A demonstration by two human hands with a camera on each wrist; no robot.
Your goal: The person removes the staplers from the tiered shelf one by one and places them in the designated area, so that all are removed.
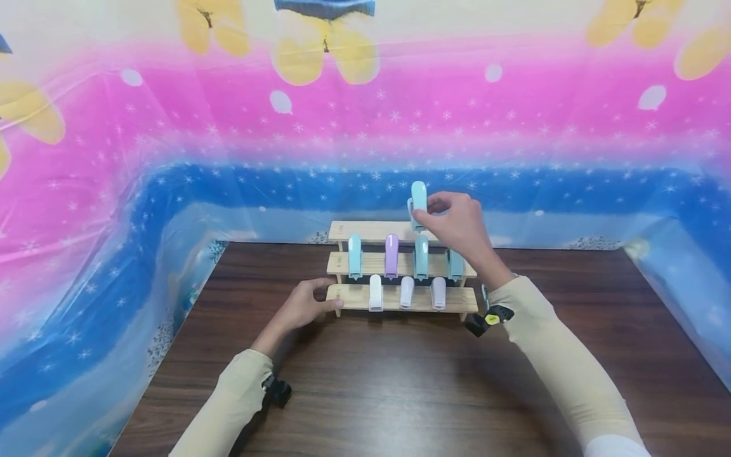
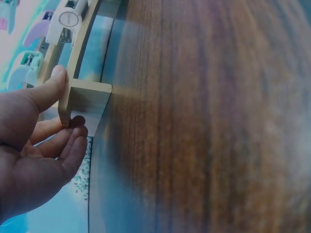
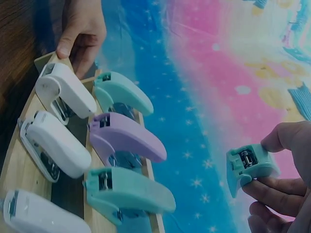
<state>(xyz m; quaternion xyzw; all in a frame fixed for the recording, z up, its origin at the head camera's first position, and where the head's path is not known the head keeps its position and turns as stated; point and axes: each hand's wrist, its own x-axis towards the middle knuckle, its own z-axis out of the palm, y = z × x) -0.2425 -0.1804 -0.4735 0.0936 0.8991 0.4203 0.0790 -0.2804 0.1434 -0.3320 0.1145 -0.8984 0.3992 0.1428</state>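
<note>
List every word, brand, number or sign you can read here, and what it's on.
No text can be read in any view.
Round badge on the white stapler: lettering too small and blurred to read.
Yellow patch on the right wrist's black device: any marks too small to read.
Teal stapler in the right hand: no lettering made out.

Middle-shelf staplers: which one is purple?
The purple stapler, second from left in the head view; the other three staplers on that shelf are teal.

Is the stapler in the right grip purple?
No, the right grip pinches a blue-green stapler, while the purple stapler sits on the middle shelf.
</note>
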